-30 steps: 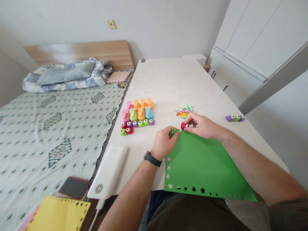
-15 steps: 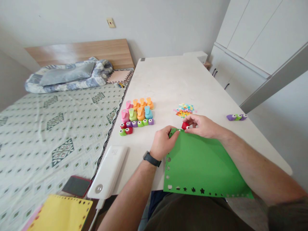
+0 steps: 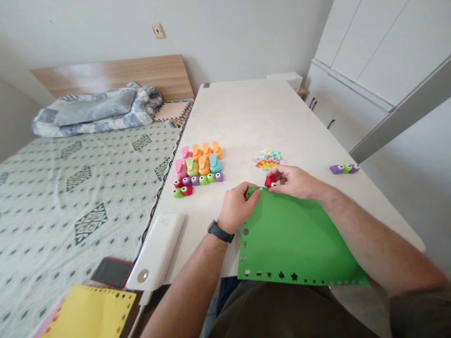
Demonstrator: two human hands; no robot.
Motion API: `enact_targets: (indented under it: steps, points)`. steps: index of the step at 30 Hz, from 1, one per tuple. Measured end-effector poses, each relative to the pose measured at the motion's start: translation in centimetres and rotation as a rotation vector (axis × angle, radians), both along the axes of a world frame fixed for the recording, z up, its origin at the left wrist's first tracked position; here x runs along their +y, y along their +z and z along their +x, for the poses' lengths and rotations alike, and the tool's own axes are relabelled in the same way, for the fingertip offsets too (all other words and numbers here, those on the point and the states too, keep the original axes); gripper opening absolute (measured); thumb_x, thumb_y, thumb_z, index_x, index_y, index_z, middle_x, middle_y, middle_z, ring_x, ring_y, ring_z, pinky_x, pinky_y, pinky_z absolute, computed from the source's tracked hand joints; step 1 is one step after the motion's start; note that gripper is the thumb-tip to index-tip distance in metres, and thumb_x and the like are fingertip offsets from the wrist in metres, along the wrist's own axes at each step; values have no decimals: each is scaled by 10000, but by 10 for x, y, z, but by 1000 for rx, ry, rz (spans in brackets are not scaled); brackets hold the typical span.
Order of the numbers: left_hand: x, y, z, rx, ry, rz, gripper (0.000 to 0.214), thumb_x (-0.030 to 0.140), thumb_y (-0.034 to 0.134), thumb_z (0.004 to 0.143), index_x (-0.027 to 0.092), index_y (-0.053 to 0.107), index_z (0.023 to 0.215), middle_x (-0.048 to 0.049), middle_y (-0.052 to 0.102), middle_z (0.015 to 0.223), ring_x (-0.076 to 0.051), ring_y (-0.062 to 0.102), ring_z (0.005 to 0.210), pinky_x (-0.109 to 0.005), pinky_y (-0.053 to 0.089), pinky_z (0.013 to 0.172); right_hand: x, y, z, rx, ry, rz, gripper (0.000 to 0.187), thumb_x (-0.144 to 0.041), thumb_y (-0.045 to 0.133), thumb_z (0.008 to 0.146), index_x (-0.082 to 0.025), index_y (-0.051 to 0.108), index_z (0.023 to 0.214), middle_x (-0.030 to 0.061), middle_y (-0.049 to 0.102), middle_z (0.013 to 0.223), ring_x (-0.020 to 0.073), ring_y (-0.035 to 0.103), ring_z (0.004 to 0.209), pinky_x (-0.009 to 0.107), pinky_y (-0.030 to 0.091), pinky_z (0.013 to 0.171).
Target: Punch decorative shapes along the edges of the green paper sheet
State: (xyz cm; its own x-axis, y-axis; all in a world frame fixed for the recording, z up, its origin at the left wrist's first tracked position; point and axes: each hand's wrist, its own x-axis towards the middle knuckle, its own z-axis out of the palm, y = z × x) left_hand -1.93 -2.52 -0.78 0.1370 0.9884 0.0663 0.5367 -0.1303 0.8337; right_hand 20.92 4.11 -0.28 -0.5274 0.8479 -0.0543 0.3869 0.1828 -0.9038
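Note:
A green paper sheet (image 3: 292,234) with punched shapes along its left and near edges lies on the white table (image 3: 246,117) in front of me. My left hand (image 3: 237,206), a dark watch on its wrist, pinches the sheet's far left corner. My right hand (image 3: 296,182) is closed on a small red paper punch (image 3: 270,181) set at the sheet's far edge. Just beyond it lies a little heap of coloured paper cut-outs (image 3: 268,159).
Several pastel and small coloured punches (image 3: 199,170) stand grouped left of the sheet; three more (image 3: 344,168) lie at the right edge. A white device (image 3: 157,251) lies at the near left corner. Beside the table: a bed, a phone (image 3: 110,272) and yellow paper (image 3: 89,312).
Both hands and the green sheet stay nearly where they were; the view has shifted slightly, and the right hand stays closed on the red punch at the far edge.

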Motion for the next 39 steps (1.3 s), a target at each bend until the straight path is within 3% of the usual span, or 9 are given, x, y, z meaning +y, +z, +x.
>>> enact_targets:
  steps: [9,17,20,23,31,39]
  points:
    - [0,-1,-1,1,9,-6,250,391,584,945,201,730,1016,-17,764,924,-151,668,789,-234,480,666,-1,9,1,59,-3,-64,434,-329,821,758,-169,650,1123,82,749,1032,181,695,878,357,563,820]
    - [3,-3,-3,24,102,15,267,417,598,932,193,731,992,-6,737,840,-148,632,729,-245,444,638,23,62,38,205,-275,60,472,-369,916,661,-213,710,1055,66,759,1018,217,699,933,420,573,938]
    - [5,-4,-3,25,138,11,272,426,594,932,193,726,973,0,718,797,-145,619,706,-248,433,625,27,73,44,224,-292,91,467,-381,931,645,-237,720,1036,63,764,1009,224,699,927,431,582,928]
    - [5,-5,-3,23,138,15,275,432,591,933,195,725,971,1,715,792,-145,612,695,-250,431,617,22,66,34,222,-242,77,479,-377,923,659,-219,709,1058,73,759,1015,226,698,922,435,583,901]
    - [2,-3,-2,-14,89,23,269,421,590,939,204,733,1003,-8,749,851,-149,646,723,-248,458,634,10,15,-16,74,-18,98,425,-294,823,750,-174,665,1126,78,730,1039,181,662,857,344,542,767]
    - [2,-3,-1,-9,82,37,244,402,592,945,214,733,1012,-1,759,883,-146,662,753,-242,466,655,5,11,-20,-2,-21,123,422,-296,806,745,-175,673,1127,95,724,1102,171,648,815,330,514,735]
